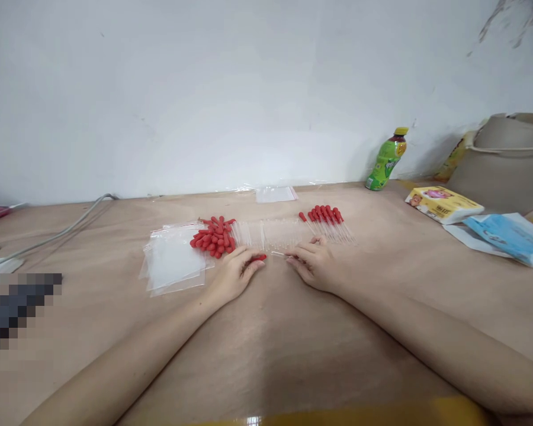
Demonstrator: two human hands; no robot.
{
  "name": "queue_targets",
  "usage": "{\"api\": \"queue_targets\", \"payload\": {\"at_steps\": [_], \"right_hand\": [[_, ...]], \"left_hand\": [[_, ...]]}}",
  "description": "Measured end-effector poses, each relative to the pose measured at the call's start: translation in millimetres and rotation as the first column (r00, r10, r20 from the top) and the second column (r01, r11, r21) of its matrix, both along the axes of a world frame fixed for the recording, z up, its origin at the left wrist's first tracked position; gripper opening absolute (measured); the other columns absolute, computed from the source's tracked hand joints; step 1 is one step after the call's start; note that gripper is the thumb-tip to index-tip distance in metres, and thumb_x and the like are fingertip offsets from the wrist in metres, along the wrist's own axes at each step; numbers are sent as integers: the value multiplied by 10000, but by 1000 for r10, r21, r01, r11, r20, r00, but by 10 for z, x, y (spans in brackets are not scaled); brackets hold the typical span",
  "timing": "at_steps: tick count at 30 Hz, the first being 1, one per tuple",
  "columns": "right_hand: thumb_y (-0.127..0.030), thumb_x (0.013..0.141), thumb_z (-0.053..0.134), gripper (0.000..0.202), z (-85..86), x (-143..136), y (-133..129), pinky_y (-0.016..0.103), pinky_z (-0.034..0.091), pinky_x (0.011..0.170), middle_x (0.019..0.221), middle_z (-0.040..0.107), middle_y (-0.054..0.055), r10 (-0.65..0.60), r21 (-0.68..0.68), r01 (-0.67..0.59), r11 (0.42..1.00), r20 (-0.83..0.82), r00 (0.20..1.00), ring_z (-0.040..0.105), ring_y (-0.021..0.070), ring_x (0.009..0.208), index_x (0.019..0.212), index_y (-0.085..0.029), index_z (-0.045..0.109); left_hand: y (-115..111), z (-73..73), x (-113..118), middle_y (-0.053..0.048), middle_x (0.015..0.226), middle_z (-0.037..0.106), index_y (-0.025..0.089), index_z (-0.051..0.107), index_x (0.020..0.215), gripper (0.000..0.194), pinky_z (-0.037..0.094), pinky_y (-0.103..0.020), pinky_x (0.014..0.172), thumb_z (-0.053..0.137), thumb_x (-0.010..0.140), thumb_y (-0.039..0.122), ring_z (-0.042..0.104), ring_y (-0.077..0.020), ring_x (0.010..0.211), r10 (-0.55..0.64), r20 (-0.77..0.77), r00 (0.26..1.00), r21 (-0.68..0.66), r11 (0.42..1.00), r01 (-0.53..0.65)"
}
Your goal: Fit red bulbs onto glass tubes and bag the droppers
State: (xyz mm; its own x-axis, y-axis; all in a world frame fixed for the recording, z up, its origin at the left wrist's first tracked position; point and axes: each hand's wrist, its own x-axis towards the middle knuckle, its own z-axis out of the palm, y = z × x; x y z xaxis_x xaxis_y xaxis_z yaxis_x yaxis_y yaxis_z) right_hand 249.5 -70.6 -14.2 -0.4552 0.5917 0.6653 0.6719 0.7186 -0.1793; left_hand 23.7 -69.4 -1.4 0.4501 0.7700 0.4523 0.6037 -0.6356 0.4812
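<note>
Between the thumb and fingers of my left hand [238, 273] is a red rubber dropper bulb [260, 258]. My right hand [314, 263] pinches a thin clear dropper tube [277, 254], whose free end points left toward the bulb; the two are slightly apart. Just behind my left hand lies a pile of red rubber bulbs [214, 238]. A row of loose clear tubes [266, 232] stretches beyond both hands. Past my right hand, several droppers with red bulbs on their tubes [326, 216] lie side by side.
Clear zip bags [175, 260] lie left of the bulbs, and another small bag [276, 194] rests by the wall. At the right stand a green drink bottle [386, 160], a yellow tissue pack [445, 203], a blue packet [513, 234] and a grey bag [506, 157]. A cable [71, 228] crosses the left.
</note>
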Motion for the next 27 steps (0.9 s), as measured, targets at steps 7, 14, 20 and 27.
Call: {"api": "queue_targets", "payload": {"at_steps": [7, 14, 20, 27], "right_hand": [[-234, 864, 433, 181, 2, -61, -38, 320, 245, 765, 779, 650, 14, 71, -36, -71, 997, 2, 997, 545, 110, 688, 930, -195, 597], [-220, 866, 432, 201, 34, -48, -19, 314, 248, 758, 799, 638, 24, 143, -145, -138, 980, 30, 989, 549, 115, 726, 937, -201, 619], [-236, 855, 461, 189, 65, -13, 6, 306, 247, 734, 788, 634, 18, 170, -160, -160, 974, 57, 984, 534, 104, 672, 897, -212, 643], [-212, 851, 443, 202, 53, -21, -60, 321, 241, 728, 757, 624, 15, 68, -37, -63, 997, 170, 983, 511, 107, 651, 846, -212, 645]], "left_hand": [[-1, 32, 16, -33, 906, 599, 191, 605, 964, 179, 453, -258, 724, 475, 858, 255, 563, -139, 823, -47, 15, 999, 43, 998, 46], [-6, 46, 10, -17, 880, 643, 190, 605, 922, 152, 447, -243, 708, 469, 863, 223, 582, -130, 792, -149, -2, 989, 46, 988, 148], [-28, 61, 3, -16, 804, 642, 174, 613, 861, 140, 440, -228, 662, 477, 857, 203, 578, -122, 740, -218, -59, 974, 80, 972, 222], [-49, 56, 12, -27, 810, 649, 181, 632, 893, 171, 453, -236, 655, 471, 861, 230, 591, -131, 735, -200, -103, 974, 70, 976, 207]]}}
